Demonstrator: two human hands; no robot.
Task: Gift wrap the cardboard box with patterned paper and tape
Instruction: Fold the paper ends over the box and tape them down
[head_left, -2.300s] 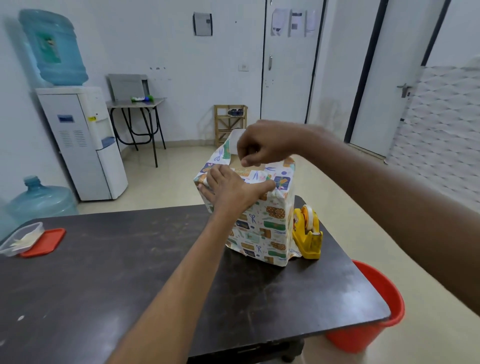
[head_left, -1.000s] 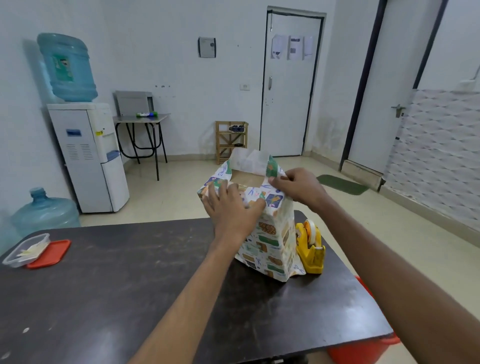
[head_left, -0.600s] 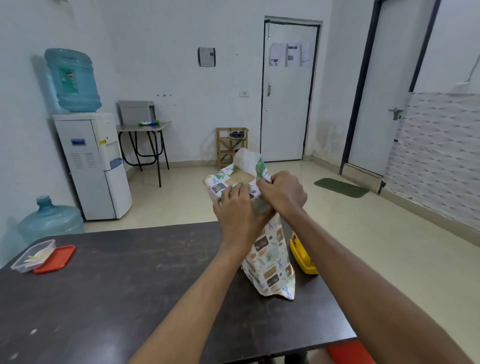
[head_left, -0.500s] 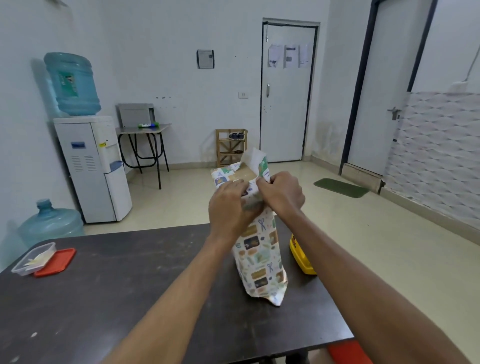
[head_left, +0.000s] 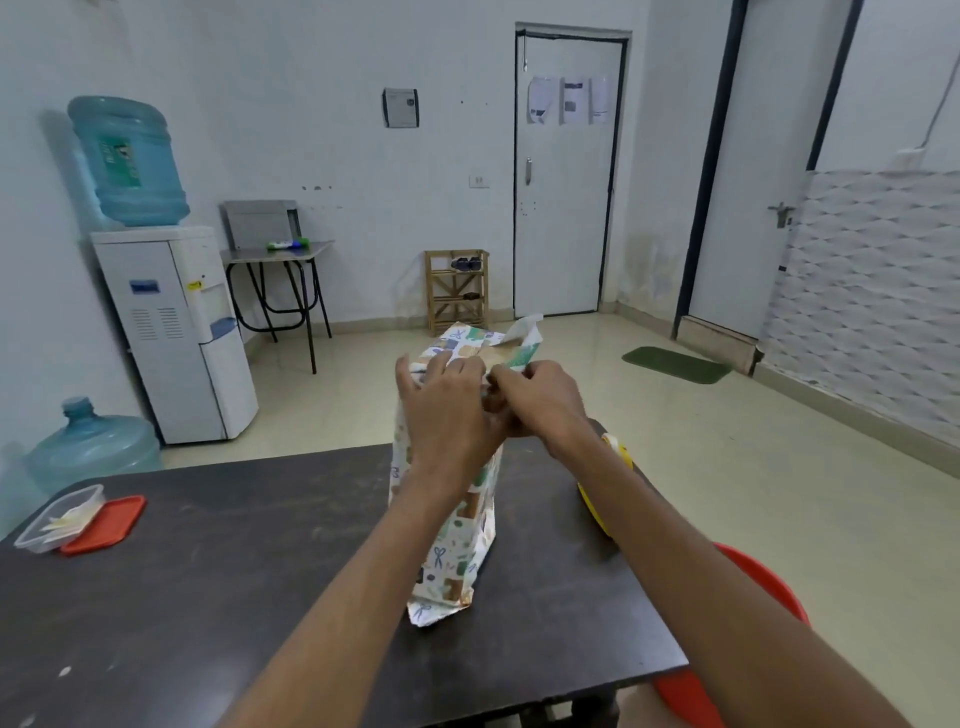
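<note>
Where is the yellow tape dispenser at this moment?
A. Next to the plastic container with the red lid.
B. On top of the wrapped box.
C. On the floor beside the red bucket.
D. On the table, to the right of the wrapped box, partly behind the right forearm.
D: the yellow tape dispenser stands on the dark table to the right of the paper-wrapped box, and the right forearm covers part of it.

Thin paper (head_left: 452, 545), crinkled and a little shiny, is being shown. The dark table (head_left: 208, 597) is being shown dull and scratched. At three o'clock, the tape holder (head_left: 592, 509) is being shown in smooth yellow plastic; at nine o'clock, a tub (head_left: 60, 517) in clear plastic, its red lid (head_left: 104, 525) smooth.
</note>
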